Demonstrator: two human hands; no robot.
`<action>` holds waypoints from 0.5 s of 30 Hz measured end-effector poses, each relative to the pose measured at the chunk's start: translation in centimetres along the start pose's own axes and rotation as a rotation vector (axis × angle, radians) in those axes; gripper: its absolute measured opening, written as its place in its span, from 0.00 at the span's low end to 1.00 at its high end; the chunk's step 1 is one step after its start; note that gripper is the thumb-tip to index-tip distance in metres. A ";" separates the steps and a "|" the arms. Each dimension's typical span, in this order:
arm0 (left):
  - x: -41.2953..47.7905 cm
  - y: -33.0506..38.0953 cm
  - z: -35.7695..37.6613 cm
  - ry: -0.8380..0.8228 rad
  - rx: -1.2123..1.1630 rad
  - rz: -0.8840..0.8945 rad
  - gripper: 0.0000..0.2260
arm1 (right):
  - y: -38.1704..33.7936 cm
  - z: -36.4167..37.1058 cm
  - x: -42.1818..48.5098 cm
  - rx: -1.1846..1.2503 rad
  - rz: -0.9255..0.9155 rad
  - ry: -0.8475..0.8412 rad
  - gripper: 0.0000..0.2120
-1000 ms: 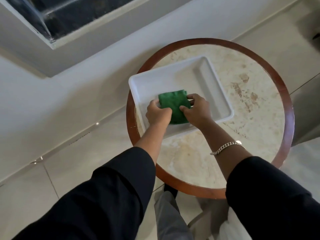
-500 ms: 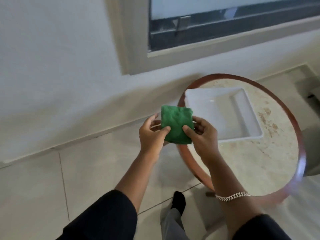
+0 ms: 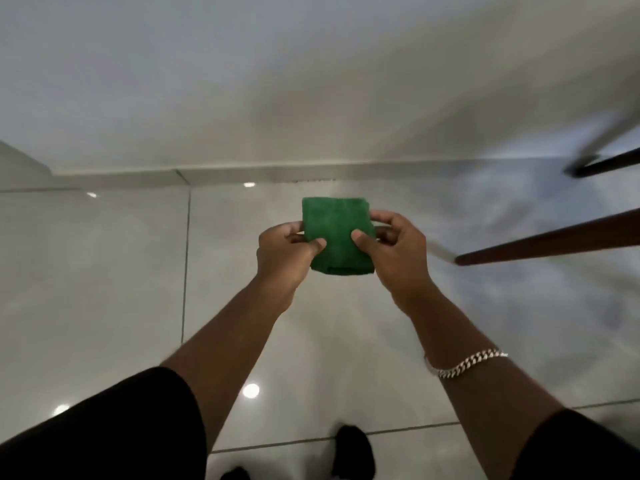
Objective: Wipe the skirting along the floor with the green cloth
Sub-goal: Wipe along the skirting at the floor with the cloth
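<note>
Both hands, left (image 3: 284, 251) and right (image 3: 394, 251), pinch the folded cloth (image 3: 336, 233) in midair. Crouch, press its flat face against the skirting (image 3: 277, 174), and slide steadily.

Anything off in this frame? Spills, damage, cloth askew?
Nothing stands out. The cloth is neatly folded, pinched between left hand and right hand above clean glossy floor. The skirting shows only a small dark speckled line near its base, too blurred to identify.
</note>
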State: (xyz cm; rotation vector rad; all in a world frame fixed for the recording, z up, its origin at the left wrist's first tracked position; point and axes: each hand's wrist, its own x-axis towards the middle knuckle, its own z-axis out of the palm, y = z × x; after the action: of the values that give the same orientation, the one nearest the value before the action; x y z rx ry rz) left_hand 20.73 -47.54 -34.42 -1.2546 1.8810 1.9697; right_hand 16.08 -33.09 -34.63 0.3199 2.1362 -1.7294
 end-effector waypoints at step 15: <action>26.7 -18.4 -8.0 0.258 1.249 0.650 0.35 | 15.9 12.5 19.3 -0.148 -0.164 0.043 0.14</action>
State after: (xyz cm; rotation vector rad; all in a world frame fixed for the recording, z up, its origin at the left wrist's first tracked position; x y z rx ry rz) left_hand 18.60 -62.26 -64.39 -0.5108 3.0340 0.3350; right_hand 6.82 -42.85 -59.14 0.1458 2.3646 -1.6504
